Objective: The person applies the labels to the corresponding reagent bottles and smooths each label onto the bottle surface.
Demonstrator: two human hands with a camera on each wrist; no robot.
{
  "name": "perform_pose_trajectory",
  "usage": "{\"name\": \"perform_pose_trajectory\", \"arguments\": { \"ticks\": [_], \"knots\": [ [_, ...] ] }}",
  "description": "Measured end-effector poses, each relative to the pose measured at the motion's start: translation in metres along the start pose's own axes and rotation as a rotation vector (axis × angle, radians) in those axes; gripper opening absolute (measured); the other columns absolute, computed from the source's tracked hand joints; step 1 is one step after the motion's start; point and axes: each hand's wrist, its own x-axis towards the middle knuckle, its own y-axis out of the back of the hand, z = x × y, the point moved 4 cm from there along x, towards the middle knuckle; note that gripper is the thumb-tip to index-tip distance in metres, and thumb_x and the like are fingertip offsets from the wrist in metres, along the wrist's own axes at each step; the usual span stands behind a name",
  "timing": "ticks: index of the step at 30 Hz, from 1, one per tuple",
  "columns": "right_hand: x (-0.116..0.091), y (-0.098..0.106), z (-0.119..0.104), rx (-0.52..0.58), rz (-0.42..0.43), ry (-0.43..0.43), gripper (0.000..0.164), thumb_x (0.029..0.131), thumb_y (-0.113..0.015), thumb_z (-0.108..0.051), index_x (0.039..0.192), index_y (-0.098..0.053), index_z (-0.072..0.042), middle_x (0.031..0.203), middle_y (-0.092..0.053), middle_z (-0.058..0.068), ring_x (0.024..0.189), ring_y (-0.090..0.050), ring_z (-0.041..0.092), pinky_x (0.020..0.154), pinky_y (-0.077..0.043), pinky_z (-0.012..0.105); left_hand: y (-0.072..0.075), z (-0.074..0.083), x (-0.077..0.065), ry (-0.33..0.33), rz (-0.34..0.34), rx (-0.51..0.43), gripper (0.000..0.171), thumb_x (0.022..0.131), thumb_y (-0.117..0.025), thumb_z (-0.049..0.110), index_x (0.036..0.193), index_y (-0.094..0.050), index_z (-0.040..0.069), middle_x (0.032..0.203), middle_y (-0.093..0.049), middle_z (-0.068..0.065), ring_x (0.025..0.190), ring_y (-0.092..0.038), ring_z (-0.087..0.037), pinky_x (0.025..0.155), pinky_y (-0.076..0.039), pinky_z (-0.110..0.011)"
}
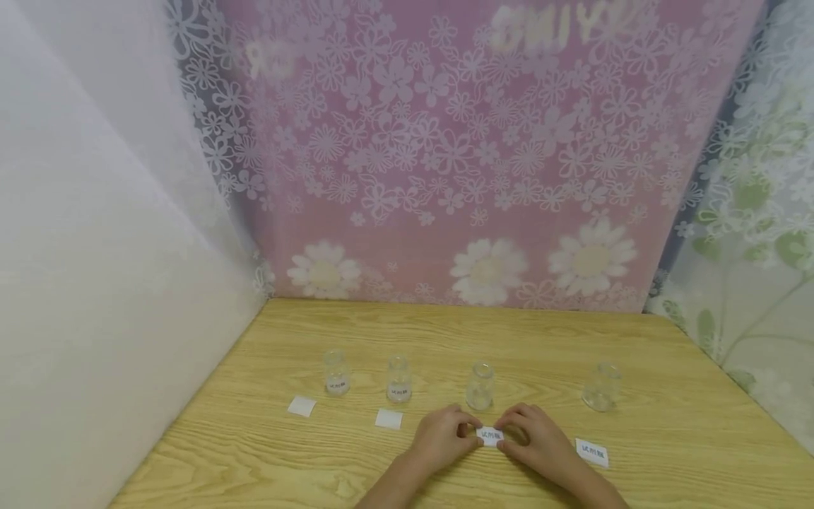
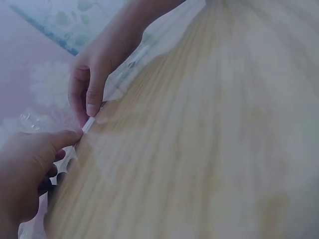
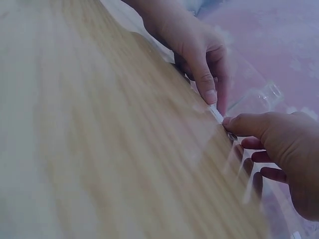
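Head: label (image 1: 490, 436) reads upright; long axis sideways; fingers (image 1: 469, 419) pinch ends

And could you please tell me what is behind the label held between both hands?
A clear glass bottle stands on the wood-grain table beyond the label; the patch of table directly behind the label is covered and cannot be seen.

Your head camera looks forward and down from above and behind your fingers (image 1: 467, 418), the farthest of the three, taking in the tabletop (image 1: 687, 424) around them and the flowered curtain (image 1: 445, 141) beyond. Your left-wrist camera sits close by your left hand (image 1: 443, 437), facing past its fingers to your right hand (image 1: 540, 442); your right-wrist camera mirrors it, both tilted. The wrist views share both hands and the white label (image 1: 490, 435) between your fingers.
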Motion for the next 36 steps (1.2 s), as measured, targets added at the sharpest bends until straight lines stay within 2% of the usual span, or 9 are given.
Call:
{"name": "perform_pose_trajectory", "arguments": {
  "ticks": [6, 10, 19, 27, 36],
  "knots": [
    [0.009, -0.009, -0.001, 0.092, -0.077, -0.116, 0.022, 0.075, -0.076, -0.023, 0.094, -0.066, -0.019, 0.100, -0.055, -0.007, 0.094, -0.048, 0.017, 0.078, -0.047, 0.048, 0.005, -0.009, -0.001, 0.016, 0.017, -0.027, 0.023, 0.078, -0.073, 0.031, 0.096, -0.071, 0.017, 0.070, -0.043, 0.016, 0.059, -0.039, 0.004, 0.054, -0.037, -0.012],
    [0.009, -0.011, -0.003, 0.134, -0.105, -0.157, 0.022, 0.078, -0.073, -0.027, 0.095, -0.065, -0.016, 0.101, -0.055, -0.005, 0.096, -0.047, 0.020, 0.079, -0.045, 0.052, 0.008, -0.009, -0.004, 0.013, 0.029, -0.056, 0.022, 0.078, -0.073, 0.029, 0.096, -0.071, 0.015, 0.069, -0.043, 0.015, 0.058, -0.038, 0.003, 0.053, -0.037, -0.012],
    [0.006, -0.012, -0.001, 0.098, -0.078, -0.162, 0.021, 0.077, -0.074, -0.028, 0.093, -0.064, -0.019, 0.102, -0.056, -0.005, 0.095, -0.048, 0.020, 0.079, -0.046, 0.050, 0.009, -0.008, -0.004, 0.010, 0.061, 0.041, 0.028, 0.075, -0.074, 0.038, 0.094, -0.071, 0.018, 0.066, -0.040, 0.016, 0.053, -0.035, 0.003, 0.050, -0.034, -0.012],
    [0.008, -0.011, -0.002, 0.070, -0.064, -0.156, 0.019, 0.076, -0.075, -0.027, 0.090, -0.064, -0.020, 0.102, -0.056, -0.006, 0.095, -0.049, 0.019, 0.080, -0.046, 0.047, 0.009, -0.008, -0.001, -0.025, 0.074, 0.046, 0.030, 0.074, -0.074, 0.040, 0.094, -0.071, 0.017, 0.066, -0.040, 0.017, 0.053, -0.034, 0.004, 0.050, -0.034, -0.010],
    [0.009, -0.011, -0.002, 0.091, -0.043, -0.114, 0.020, 0.076, -0.075, -0.023, 0.091, -0.064, -0.017, 0.101, -0.057, -0.003, 0.094, -0.050, 0.020, 0.081, -0.045, 0.050, 0.009, -0.007, -0.002, -0.045, 0.077, 0.057, 0.031, 0.074, -0.073, 0.041, 0.097, -0.070, 0.020, 0.076, -0.045, 0.017, 0.064, -0.039, 0.005, 0.056, -0.035, -0.010]
  ]
}}
